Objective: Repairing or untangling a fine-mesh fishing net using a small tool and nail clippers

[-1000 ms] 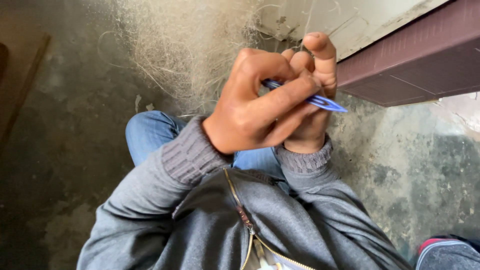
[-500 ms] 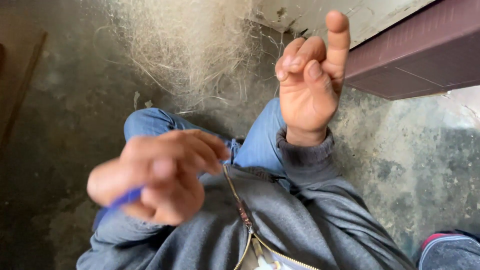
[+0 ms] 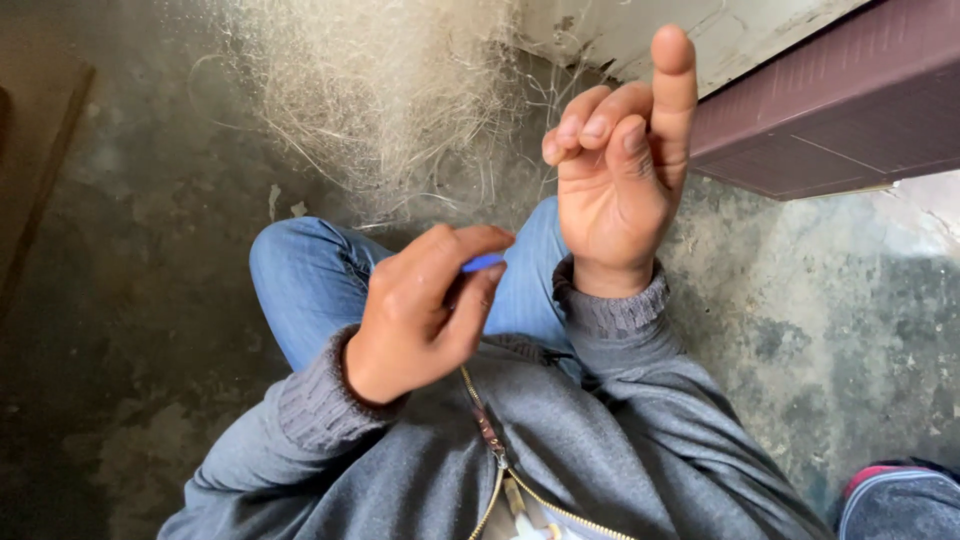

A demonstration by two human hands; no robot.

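**Small blue tool pinched in the left hand**

Centre frame, the left hand is pinching a thin blue tool, mostly hidden, probably light, stiff and slippery; holding mid-shaft seems safest. The right hand is lifting empty, fingers curling, forefinger raised.

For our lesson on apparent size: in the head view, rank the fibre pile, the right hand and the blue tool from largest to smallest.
1. fibre pile
2. right hand, though nearer the camera
3. blue tool, mostly hidden in the left hand
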